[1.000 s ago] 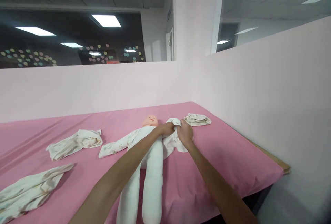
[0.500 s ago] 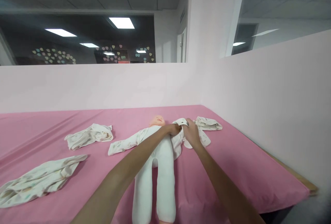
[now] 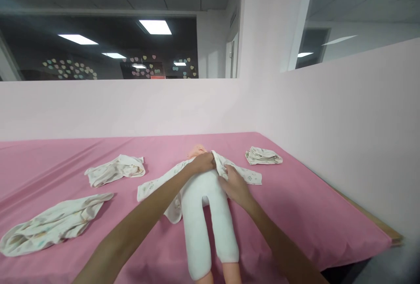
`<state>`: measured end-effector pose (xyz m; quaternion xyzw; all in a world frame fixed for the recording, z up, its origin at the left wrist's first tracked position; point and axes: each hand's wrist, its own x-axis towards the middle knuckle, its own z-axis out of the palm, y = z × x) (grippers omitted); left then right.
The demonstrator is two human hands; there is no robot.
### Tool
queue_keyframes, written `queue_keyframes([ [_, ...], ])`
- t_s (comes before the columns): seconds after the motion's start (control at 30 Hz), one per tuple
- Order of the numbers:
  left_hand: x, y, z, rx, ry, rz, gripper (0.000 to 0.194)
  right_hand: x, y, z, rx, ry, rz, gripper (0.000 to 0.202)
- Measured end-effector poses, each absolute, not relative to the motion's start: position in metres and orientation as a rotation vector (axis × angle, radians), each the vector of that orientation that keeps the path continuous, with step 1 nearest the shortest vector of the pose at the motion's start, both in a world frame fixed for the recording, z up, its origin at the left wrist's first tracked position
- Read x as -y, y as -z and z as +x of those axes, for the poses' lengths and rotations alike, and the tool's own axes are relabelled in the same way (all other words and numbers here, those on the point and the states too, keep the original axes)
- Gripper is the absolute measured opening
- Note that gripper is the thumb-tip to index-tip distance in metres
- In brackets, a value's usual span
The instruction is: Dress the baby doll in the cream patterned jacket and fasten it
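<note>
A baby doll (image 3: 210,201) with a white cloth body lies on its back on the pink-covered table, its head away from me and its legs toward me. A white patterned baby shirt (image 3: 247,174) lies open around it, with sleeves spread to both sides. At the doll's upper chest, my left hand (image 3: 204,163) is closed at the shirt's front edge, its fingertips partly hidden. My right hand (image 3: 236,187) pinches the shirt's right front panel beside the doll's side. My left forearm covers part of the doll's torso and the left sleeve.
A folded patterned cloth (image 3: 263,156) lies at the back right. On the left are a crumpled white garment (image 3: 116,170) and a longer one (image 3: 55,225) nearer me. Pale walls (image 3: 164,109) border the pink sheet (image 3: 288,214) behind and to the right.
The shirt's right sleeve now lies stretched outward instead of bunched up. Both hands have moved left, toward the doll's chest. The doll's legs have swung to the right.
</note>
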<state>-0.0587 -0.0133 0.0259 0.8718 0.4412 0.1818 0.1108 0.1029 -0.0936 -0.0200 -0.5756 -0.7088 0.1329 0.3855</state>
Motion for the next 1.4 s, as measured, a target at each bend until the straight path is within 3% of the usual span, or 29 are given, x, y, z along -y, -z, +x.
queue_keyframes([
  [0.1, 0.050, -0.011, -0.098, -1.535, -0.800, 2.545, 0.028, 0.106, 0.030, 0.125, 1.891, -0.298, -1.608, 0.012],
  [0.23, 0.102, 0.016, -0.148, -1.905, -0.896, 2.226, 0.030, 0.115, 0.039, 0.140, 1.962, -0.268, -1.598, 0.018],
  [0.4, 0.123, 0.034, -0.165, -1.782, -0.793, 1.857, 0.026, 0.123, 0.042, 0.133, 1.988, -0.285, -1.559, 0.009],
  [0.53, 0.119, 0.040, -0.153, -1.620, -0.998, 1.557, 0.025, 0.121, 0.046, 0.121, 1.943, -0.293, -1.563, 0.006],
  [0.67, 0.119, 0.022, -0.154, -1.492, -1.140, 1.297, 0.045, 0.111, 0.039, 0.120, 1.696, -0.572, -1.492, 0.012],
  [0.83, 0.125, -0.028, -0.145, -1.346, -1.328, 1.230, 0.045, 0.114, 0.007, 0.112, 1.308, -1.003, -1.131, 0.012],
  [1.03, 0.124, -0.040, -0.105, -1.014, -0.840, 1.751, 0.041, 0.126, -0.012, 0.081, 1.908, -0.811, -1.252, 0.015],
  [1.23, 0.086, -0.036, -0.119, -1.655, -0.956, 1.948, 0.035, 0.090, -0.037, 0.081, 1.758, -0.258, -1.512, 0.032],
  [1.4, 0.053, -0.035, -0.108, -1.964, -0.645, 2.072, 0.043, 0.041, -0.041, 0.059, 1.820, -0.347, -1.720, 0.030],
])
